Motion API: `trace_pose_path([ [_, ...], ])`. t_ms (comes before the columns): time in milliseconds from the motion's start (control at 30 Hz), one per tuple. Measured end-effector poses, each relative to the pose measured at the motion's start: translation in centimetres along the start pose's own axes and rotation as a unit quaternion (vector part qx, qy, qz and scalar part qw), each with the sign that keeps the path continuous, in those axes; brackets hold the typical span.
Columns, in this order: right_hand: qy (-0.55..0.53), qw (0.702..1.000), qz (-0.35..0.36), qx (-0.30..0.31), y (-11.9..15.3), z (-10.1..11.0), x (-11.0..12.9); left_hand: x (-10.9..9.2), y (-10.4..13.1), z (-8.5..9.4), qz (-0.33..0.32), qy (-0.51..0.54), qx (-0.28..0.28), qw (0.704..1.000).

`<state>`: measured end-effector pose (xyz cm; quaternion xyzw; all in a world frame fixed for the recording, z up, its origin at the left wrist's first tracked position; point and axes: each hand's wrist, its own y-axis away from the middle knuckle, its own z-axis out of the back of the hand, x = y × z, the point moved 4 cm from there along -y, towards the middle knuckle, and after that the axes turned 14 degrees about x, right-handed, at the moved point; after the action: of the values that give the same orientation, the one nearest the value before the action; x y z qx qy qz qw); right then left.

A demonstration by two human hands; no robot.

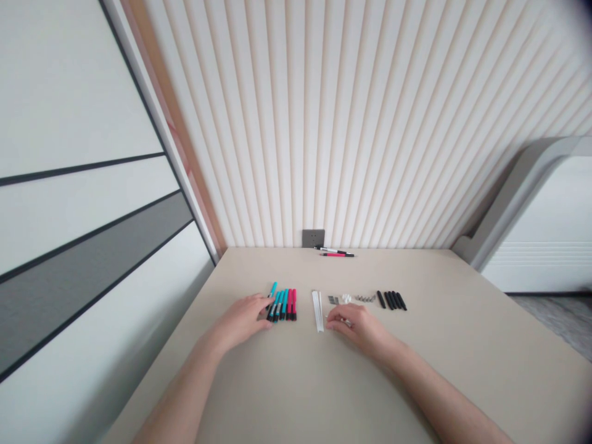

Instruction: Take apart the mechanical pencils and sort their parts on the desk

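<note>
My left hand [245,317] is at the left end of a row of pen barrels, thumb and index finger apart. Its index fingertip touches the leftmost teal barrel [274,287], which lies tilted. Beside it lie several teal-and-black barrels [280,305] and two pink-and-black barrels [291,304]. My right hand [354,324] is closed in a pinch just right of the thin white refills [317,308]. A bit of something white shows at its fingers, too small to make out. Small white parts [346,298] lie just beyond that hand.
Small grey metal pieces [333,300], springs [365,298] and several black grips [394,300] continue the row rightward. Near the wall, a white-and-black pen [333,250] and a pink-and-black pen [337,254] lie below a dark wall socket [313,238]. A white cabinet stands left of the table.
</note>
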<state>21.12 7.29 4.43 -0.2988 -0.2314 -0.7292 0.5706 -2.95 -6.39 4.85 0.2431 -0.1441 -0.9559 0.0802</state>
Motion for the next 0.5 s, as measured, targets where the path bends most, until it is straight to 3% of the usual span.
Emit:
trace_pose_path([
  [200, 0.008, 1.0, 0.003, 0.003, 0.03, 0.04, 0.06, -0.67, 0.21, 0.66, 0.005, -0.041, -0.045, 0.998],
  [500, 0.016, 1.0, -0.006, -0.004, 0.02, -0.12, -0.45, -0.17, -0.57, -0.07, -0.028, -0.067, -0.003, 0.997],
])
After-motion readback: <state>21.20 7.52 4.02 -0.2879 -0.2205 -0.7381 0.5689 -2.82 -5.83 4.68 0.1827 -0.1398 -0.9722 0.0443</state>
